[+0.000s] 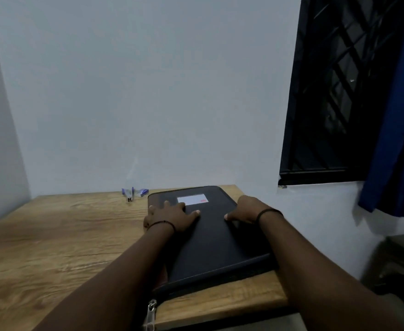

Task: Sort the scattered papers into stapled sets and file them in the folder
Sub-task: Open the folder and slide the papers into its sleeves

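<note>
A closed black zip folder (215, 244) lies flat on the right part of the wooden table (60, 237), with a white label (192, 199) near its far end. My left hand (172, 215) rests palm down on the folder's left side, fingers spread. My right hand (247, 210) holds the folder's right edge, thumb on top and fingers over the side. A metal zip pull (151, 314) hangs off the near edge. A purple stapler (130, 194) stands at the back of the table. No loose papers are in sight.
A small blue box (141, 192) sits beside the stapler by the wall. A dark barred window (334, 91) and a blue curtain (396, 139) are at the right. A dark low unit (396, 261) stands beyond the table's right edge.
</note>
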